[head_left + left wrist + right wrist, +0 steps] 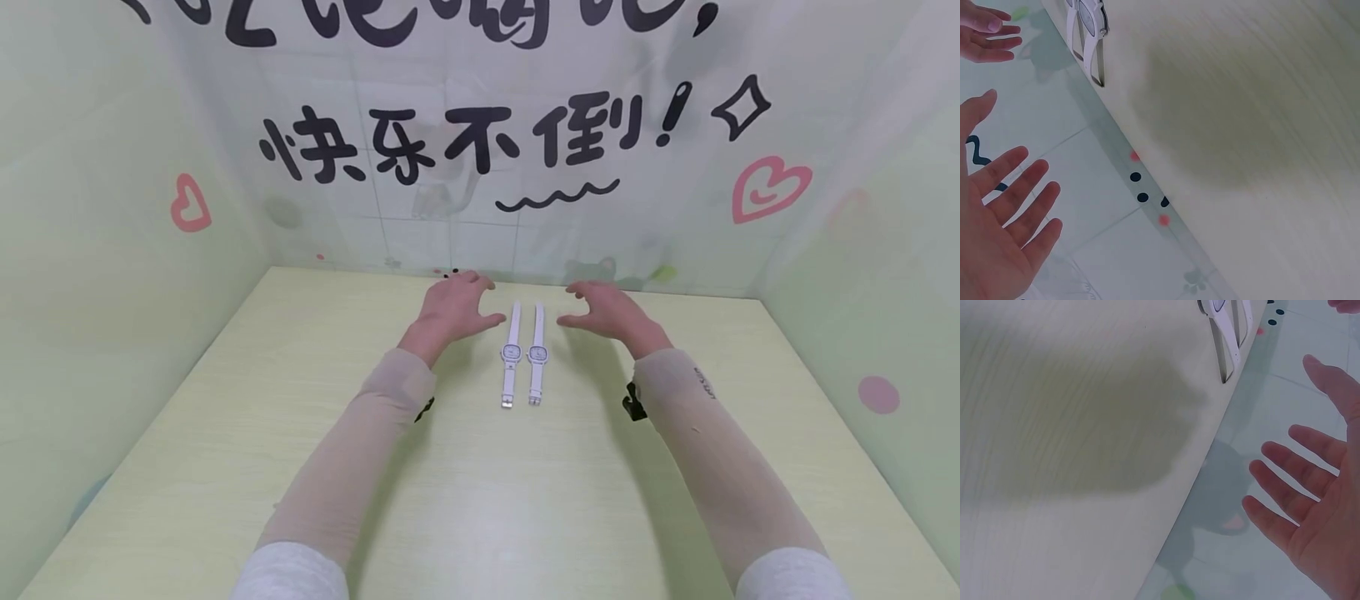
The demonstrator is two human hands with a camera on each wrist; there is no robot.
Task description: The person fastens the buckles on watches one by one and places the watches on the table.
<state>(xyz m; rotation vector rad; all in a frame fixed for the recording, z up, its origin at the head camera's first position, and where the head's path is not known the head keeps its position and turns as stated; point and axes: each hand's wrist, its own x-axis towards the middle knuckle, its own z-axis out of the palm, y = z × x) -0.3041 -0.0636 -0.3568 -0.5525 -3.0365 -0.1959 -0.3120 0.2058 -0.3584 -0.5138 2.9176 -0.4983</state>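
Observation:
Two white wristwatches lie side by side on the table, straps stretched out straight: a left watch (511, 353) and a right watch (537, 354). Both have squarish dials, with their buckles toward the near side. My left hand (454, 308) hovers just left of the watches, thumb pointing toward them. On the other side my right hand (606, 314) is held in the same way, its thumb toward the right watch. In the wrist views the left palm (997, 237) and the right palm (1322, 531) show spread, relaxed fingers with nothing in them.
The pale wooden table (480, 500) runs back to a printed curtain (465, 225) with dark lettering and pink hearts. Similar pale curtains enclose the left and right sides. Dark wrist straps show under both sleeves.

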